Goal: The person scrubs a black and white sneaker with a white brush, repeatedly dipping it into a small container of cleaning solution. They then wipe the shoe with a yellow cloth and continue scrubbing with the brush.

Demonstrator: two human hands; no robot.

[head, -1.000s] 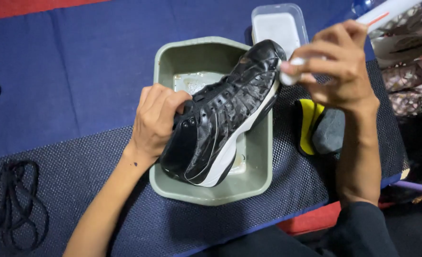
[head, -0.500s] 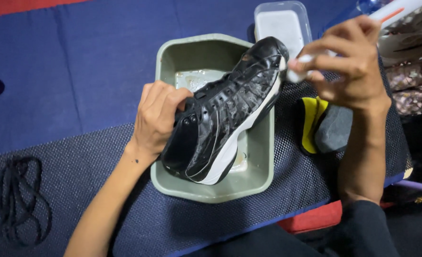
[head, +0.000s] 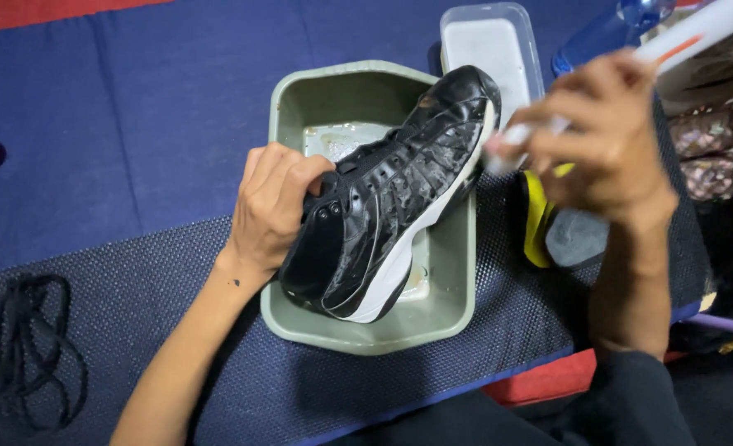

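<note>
A black high-top shoe (head: 395,194) with a white sole lies tilted across a grey-green plastic basin (head: 449,318), toe toward the far right corner and overhanging the rim, heel low near the front wall. The left hand (head: 271,202) is clamped on the shoe's collar, fingers curled into the opening. The right hand (head: 602,144) hovers just beside the toe, fingers closed round a white brush handle (head: 680,33) that runs up and out of the top right corner; the hand is blurred, so the working end near the toe is hard to make out, probably bristles.

The basin sits on a dark mesh mat (head: 135,330) over a blue cloth (head: 118,116), with open room to its left and behind it. To the right it is crowded: a yellow and grey sponge (head: 569,239) lies partly under the right wrist, and a clear rectangular container (head: 486,41) stands just beyond the toe. A blue bottle (head: 606,33) is cut off at the top edge. Black shoelaces (head: 36,351) lie in a loose heap well apart, near the left edge.
</note>
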